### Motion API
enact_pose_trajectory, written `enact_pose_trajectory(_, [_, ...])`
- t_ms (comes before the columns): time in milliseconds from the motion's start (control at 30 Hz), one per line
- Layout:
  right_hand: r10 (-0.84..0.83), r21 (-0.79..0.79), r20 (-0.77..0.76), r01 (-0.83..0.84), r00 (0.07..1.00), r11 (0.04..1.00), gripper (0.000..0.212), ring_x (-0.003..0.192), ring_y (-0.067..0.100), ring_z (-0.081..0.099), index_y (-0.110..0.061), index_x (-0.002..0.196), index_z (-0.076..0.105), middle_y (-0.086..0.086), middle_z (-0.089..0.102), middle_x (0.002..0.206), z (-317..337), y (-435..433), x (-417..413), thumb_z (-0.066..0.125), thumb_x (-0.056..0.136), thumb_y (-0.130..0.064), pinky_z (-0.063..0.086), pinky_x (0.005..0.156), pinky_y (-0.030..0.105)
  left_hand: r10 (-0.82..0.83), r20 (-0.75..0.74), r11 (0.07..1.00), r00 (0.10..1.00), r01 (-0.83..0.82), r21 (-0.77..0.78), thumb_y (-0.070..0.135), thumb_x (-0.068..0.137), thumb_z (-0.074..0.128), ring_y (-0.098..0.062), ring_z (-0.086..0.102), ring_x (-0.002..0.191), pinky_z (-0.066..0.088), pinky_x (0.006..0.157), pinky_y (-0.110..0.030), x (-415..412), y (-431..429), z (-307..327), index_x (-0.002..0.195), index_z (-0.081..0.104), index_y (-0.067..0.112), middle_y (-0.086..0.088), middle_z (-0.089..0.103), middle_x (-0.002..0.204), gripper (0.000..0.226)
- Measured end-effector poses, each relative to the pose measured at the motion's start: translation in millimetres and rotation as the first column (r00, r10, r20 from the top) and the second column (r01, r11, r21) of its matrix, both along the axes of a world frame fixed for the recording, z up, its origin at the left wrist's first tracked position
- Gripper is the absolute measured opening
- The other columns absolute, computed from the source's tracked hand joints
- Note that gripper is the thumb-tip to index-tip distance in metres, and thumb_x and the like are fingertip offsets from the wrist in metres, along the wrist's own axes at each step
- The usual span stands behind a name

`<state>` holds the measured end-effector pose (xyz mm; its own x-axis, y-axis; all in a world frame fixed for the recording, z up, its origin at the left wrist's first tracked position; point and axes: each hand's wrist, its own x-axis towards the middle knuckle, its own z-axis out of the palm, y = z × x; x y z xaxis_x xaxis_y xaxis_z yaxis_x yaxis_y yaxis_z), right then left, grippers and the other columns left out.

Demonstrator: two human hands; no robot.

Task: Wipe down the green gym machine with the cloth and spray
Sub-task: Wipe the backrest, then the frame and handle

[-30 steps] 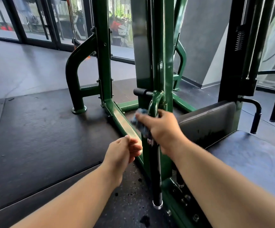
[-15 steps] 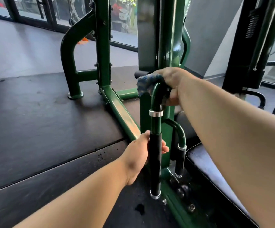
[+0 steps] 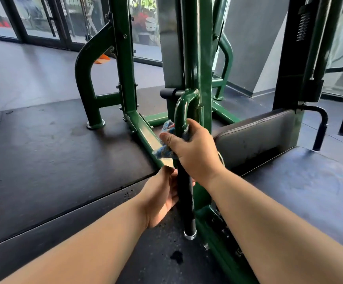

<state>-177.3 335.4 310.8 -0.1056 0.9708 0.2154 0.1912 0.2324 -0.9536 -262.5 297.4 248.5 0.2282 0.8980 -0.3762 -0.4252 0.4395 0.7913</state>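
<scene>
Since half a second ago the person's right hand [image 3: 195,154] has come down from the top bend of the green handle tube [image 3: 180,113] to the straight part just under the bend. It holds the blue cloth [image 3: 163,151] pressed round the tube, with the thumb in front. Ends of the cloth stick out above and below the thumb.

The left hand [image 3: 160,199] stays lower, with its fingers curled round the black grip [image 3: 185,203] of the same handle, just under the right wrist. The two hands are one above the other, close but apart.

The handle hangs in front of the upright post [image 3: 199,58] of the green gym machine. A dark padded seat back [image 3: 254,132] stands to the right, and a black rubber mat [image 3: 43,150] lies to the left.
</scene>
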Motion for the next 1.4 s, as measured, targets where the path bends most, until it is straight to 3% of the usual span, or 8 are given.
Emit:
enact_pose_trajectory(100, [0.024, -0.163, -0.245, -0.065, 0.969, 0.985, 0.032, 0.070, 0.023, 0.065, -0.010, 0.089, 0.064, 0.013, 0.068, 0.079, 7.6, 1.5, 9.1, 0.084, 0.071, -0.027, 0.056, 0.068, 0.038, -0.002, -0.061, 1.000, 0.998, 0.003, 0.015, 0.025, 0.101, 0.026, -0.024, 0.062, 0.112, 0.042, 0.102, -0.036, 2.9, -1.7, 2.9, 0.088, 0.076, 0.010, -0.010, 0.073, 0.105, 0.054])
enact_pose_trajectory(267, [-0.222, -0.518, -0.594, -0.157, 0.773, 0.841, 0.057, 0.040, 0.012, 0.050, -0.007, 0.082, 0.076, 0.009, 0.068, 0.071, 52.5, 62.2, 20.9, 0.061, 0.081, -0.063, 0.045, 0.044, 0.019, -0.013, -0.258, 0.997, 0.966, 0.033, 0.075, 0.039, 0.099, 0.032, -0.028, 0.064, 0.109, 0.046, 0.096, -0.039, -0.5, 11.0, 35.1, 0.110, 0.066, 0.005, -0.010, 0.073, 0.104, 0.050])
enact_pose_trajectory(334, [-0.319, -0.599, -0.538, -0.088, 0.780, 0.796, 0.071, 0.035, 0.010, 0.043, -0.010, 0.052, 0.068, 0.003, 0.057, 0.044, 60.0, 91.6, 16.8, 0.042, 0.096, -0.058, 0.041, 0.042, 0.015, -0.019, -0.270, 0.993, 0.963, 0.049, 0.104, 0.040, 0.101, 0.029, -0.027, 0.065, 0.107, 0.048, 0.095, -0.038, -1.9, 15.7, 44.7, 0.110, 0.066, 0.004, -0.010, 0.073, 0.103, 0.052])
enact_pose_trajectory(600, [-0.169, -0.510, -0.376, -0.051, 0.911, 0.859, 0.044, 0.078, 0.027, 0.068, -0.005, 0.109, 0.067, 0.017, 0.070, 0.111, 45.3, 103.8, -7.6, 0.069, 0.078, -0.037, 0.052, 0.068, 0.033, -0.044, -0.134, 0.999, 0.990, 0.047, 0.023, 0.039, 0.103, 0.021, -0.022, 0.062, 0.113, 0.044, 0.103, -0.035, -10.3, 4.7, 18.1, 0.117, 0.063, 0.003, -0.010, 0.071, 0.111, 0.057])
enact_pose_trajectory(701, [-0.001, -0.312, -0.424, -0.146, 0.906, 0.939, 0.031, 0.077, 0.026, 0.071, -0.003, 0.107, 0.069, 0.016, 0.073, 0.097, 38.4, 60.0, -5.6, 0.071, 0.086, -0.026, 0.057, 0.063, 0.031, 0.009, -0.043, 1.000, 0.999, -0.009, -0.007, 0.039, 0.103, 0.021, -0.026, 0.058, 0.120, 0.038, 0.109, -0.038, -10.1, -2.1, 2.4, 0.125, 0.058, 0.000, -0.014, 0.067, 0.120, 0.058])
enact_pose_trajectory(834, [0.118, -0.016, -0.027, -0.118, 0.993, 0.993, 0.020, 0.076, 0.016, 0.069, -0.016, 0.090, 0.065, 0.002, 0.073, 0.085, 21.7, 12.2, 15.7, 0.078, 0.081, -0.028, 0.059, 0.072, 0.032, 0.126, -0.011, 0.992, 0.992, -0.126, 0.003, 0.040, 0.101, 0.028, -0.022, 0.061, 0.107, 0.040, 0.104, -0.036, -3.5, -9.8, -9.7, 0.118, 0.061, 0.003, -0.016, 0.066, 0.120, 0.052])
enact_pose_trajectory(1134, [0.110, 0.063, 0.093, -0.116, 0.990, 0.991, 0.025, 0.093, 0.002, 0.067, -0.028, 0.115, 0.062, -0.010, 0.072, 0.100, -58.7, -29.0, 40.8, 0.066, 0.091, -0.024, 0.052, 0.086, 0.022, 0.343, 0.074, 0.921, 0.937, -0.350, 0.168, 0.041, 0.098, 0.038, -0.020, 0.067, 0.094, 0.049, 0.090, -0.036, -8.0, -22.4, -1.9, 0.115, 0.064, 0.025, -0.007, 0.072, 0.105, 0.035])
enact_pose_trajectory(1401, [0.090, -0.007, 0.248, -0.091, 0.965, 0.996, 0.026, 0.088, 0.005, 0.067, -0.033, 0.105, 0.065, -0.011, 0.072, 0.094, -77.7, -43.7, 56.6, 0.075, 0.081, -0.031, 0.054, 0.080, 0.027, 0.246, -0.149, 0.957, 0.958, -0.216, 0.193, 0.022, 0.087, 0.057, -0.011, 0.065, 0.089, 0.049, 0.079, -0.028, -21.6, -38.2, -6.5, 0.103, 0.069, 0.021, 0.002, 0.073, 0.096, 0.020])
